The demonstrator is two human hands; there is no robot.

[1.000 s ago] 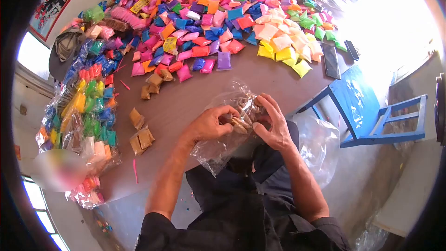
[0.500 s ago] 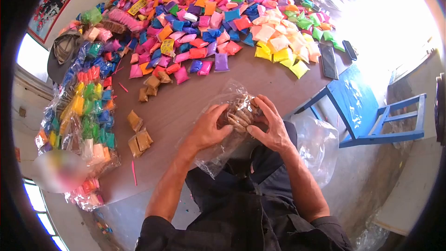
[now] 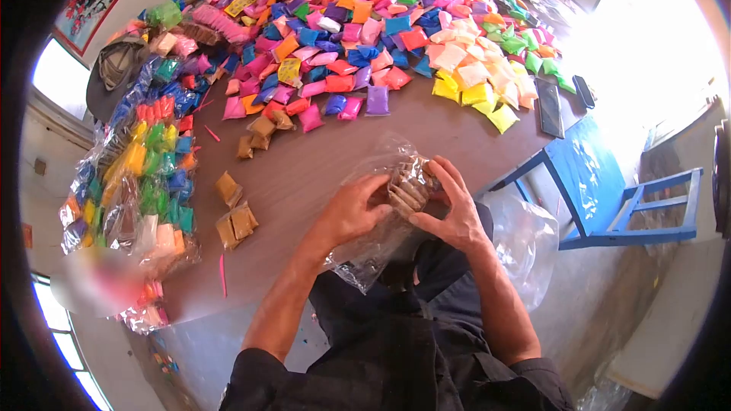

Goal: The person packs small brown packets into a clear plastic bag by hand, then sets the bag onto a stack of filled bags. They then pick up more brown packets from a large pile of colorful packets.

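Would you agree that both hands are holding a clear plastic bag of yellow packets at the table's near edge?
Not quite: in the head view the packets inside the clear plastic bag are brown, not yellow. Both the left hand and right hand do hold it at the table edge.

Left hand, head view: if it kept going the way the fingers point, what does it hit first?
The left hand points right, into the clear plastic bag; first contact would likely be the stacked brown packets, then the right hand.

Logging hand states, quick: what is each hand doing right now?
Left hand: closed on the clear plastic bag of brown packets.
Right hand: closed on the same bag from the other side.
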